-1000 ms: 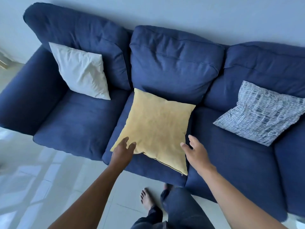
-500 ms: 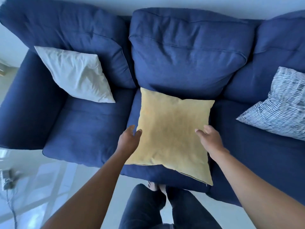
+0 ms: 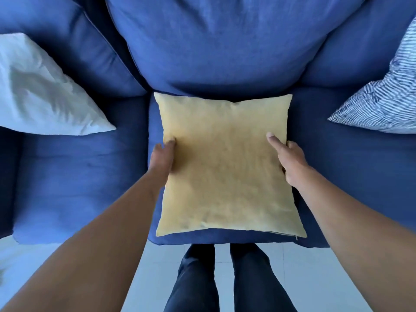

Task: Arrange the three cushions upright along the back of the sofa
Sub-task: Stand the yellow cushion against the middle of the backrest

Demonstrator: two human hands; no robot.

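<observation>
At the two side edges of the yellow cushion (image 3: 227,163) the fingers are clamped: the left hand (image 3: 162,159) pinches the left edge with thumb on top, and the right hand (image 3: 290,162) grips the right edge, its forefinger (image 3: 273,143) laid flat across the cover. That cushion lies flat on the middle seat, its far edge touching the foot of the middle back pad (image 3: 225,46), so it is not yet upright. To the left, the white cushion (image 3: 42,93) leans against the left back pad, and to the right the striped cushion (image 3: 382,95) leans on the right one (both look tilted rather than square, though each runs out of view). By my reading, one cushion remains to be stood up, and the other two may want straightening. Outward, the blue sofa (image 3: 74,176) has soft, creased fabric; near its front edge the person's dark trouser legs stand on a pale tiled floor (image 3: 315,266).
</observation>
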